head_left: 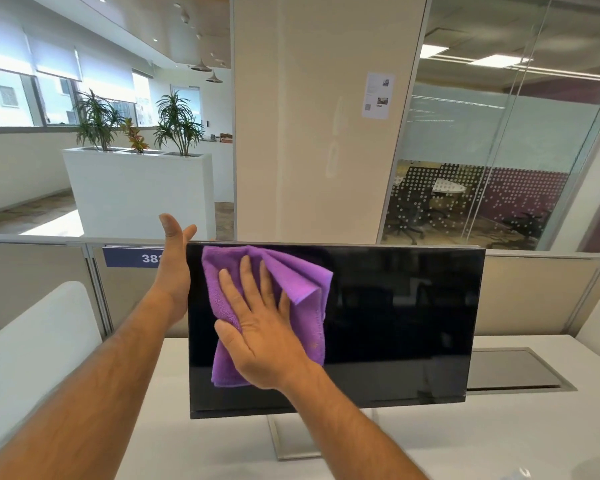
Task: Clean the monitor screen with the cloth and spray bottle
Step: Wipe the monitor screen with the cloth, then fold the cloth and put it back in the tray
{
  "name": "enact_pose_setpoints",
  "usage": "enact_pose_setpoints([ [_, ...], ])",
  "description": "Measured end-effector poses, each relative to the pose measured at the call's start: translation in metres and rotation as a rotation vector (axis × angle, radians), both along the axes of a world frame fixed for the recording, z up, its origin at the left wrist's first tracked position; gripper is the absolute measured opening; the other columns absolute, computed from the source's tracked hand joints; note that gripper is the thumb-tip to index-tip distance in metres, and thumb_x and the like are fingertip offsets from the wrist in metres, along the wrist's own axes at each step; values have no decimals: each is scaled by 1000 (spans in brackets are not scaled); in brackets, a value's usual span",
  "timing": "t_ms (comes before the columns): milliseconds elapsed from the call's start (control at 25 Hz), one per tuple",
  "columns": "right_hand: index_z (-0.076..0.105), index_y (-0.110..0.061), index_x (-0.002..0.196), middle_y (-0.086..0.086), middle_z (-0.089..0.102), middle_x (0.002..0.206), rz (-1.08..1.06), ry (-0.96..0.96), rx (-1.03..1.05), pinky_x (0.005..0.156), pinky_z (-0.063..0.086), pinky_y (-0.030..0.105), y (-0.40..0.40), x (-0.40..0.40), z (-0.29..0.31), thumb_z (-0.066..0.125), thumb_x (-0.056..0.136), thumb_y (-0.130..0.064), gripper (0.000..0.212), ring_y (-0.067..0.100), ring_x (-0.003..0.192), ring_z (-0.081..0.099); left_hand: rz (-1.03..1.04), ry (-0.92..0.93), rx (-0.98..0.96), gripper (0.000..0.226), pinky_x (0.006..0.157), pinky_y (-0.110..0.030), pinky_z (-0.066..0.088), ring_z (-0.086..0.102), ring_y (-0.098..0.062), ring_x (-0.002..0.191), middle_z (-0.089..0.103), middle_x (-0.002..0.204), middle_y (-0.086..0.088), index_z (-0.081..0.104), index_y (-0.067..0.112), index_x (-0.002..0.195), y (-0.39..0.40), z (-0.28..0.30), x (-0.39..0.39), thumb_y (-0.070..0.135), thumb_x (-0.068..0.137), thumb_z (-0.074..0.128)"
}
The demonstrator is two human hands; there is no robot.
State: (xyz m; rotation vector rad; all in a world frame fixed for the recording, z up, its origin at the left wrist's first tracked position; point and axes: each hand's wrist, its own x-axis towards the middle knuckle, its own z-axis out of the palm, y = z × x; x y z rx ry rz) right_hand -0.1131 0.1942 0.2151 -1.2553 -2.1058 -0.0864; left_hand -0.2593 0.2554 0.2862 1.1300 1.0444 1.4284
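Observation:
A black monitor (395, 323) stands on a silver stand on the white desk, its screen dark. A purple cloth (291, 275) lies flat against the upper left part of the screen. My right hand (260, 330) presses it there with spread fingers. My left hand (175, 268) is at the monitor's upper left edge, thumb up and fingers going behind the panel. The spray bottle is hard to make out; only a pale blurred shape (520, 474) shows at the bottom right edge.
The white desk (499, 431) carries a grey cable hatch (513, 370) to the right of the monitor. White dividers stand at both sides, with a beige partition (534, 292) behind. Beyond are a pillar, glass walls and a planter.

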Motion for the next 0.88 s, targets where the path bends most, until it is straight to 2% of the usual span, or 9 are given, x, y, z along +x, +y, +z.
enact_pose_setpoints([
  [120,1,-68,144,-25,-3,165,292,371,-356,125,-2,39,-24,-8,10,35,98,-47,62,-2,152,-8,19,17,3,91,119,-54,26,39,-29,141,38,157,-6,36,36,150,-6,-1,-1,88,80,9],
  [160,14,-67,144,-21,18,164,357,575,-520,125,16,36,-33,-8,12,41,94,-49,60,-2,150,16,25,20,7,91,120,-52,23,34,-27,144,33,160,-5,34,36,151,-9,0,0,87,81,9],
  [240,47,-37,142,-2,64,124,337,940,-838,94,52,24,-48,-3,14,55,85,-58,61,1,107,65,23,27,23,96,122,-48,17,25,-23,149,27,162,-1,30,36,153,-20,1,3,89,75,10],
  [320,62,-18,121,0,70,91,265,1062,-1054,74,55,23,-58,9,10,56,86,-60,56,8,82,69,21,66,26,105,121,-50,9,17,-23,151,22,164,3,27,39,153,-34,0,5,93,64,14],
  [440,74,-18,103,4,72,91,246,1198,-1165,76,57,31,-74,28,-1,58,86,-61,48,16,83,70,33,137,98,106,122,-48,9,16,-19,151,21,165,6,21,38,155,-54,-8,6,95,66,19],
  [560,79,-21,88,3,74,87,224,1273,-1198,73,57,31,-90,45,-17,70,75,-63,45,15,77,72,97,249,287,91,122,-31,12,16,1,146,20,163,14,18,30,157,-78,-21,12,83,84,27],
  [640,81,-20,85,4,75,84,203,1306,-1197,71,58,31,-102,57,-27,72,75,-62,44,16,73,73,95,287,350,81,116,-21,20,23,5,144,28,159,17,27,28,155,-98,-35,19,70,87,37],
  [760,82,-20,85,4,76,80,153,1317,-1145,65,60,32,-121,73,-39,65,89,-47,32,16,69,73,-112,323,280,72,96,-10,39,45,9,129,49,143,21,45,36,144,-130,-63,29,66,79,54],
  [880,81,-17,86,4,76,79,114,1266,-1116,63,59,28,-141,90,-51,62,97,-31,26,16,67,73,-318,401,100,66,99,-24,46,57,-3,120,61,129,20,51,44,132,-156,-94,36,67,72,64],
])
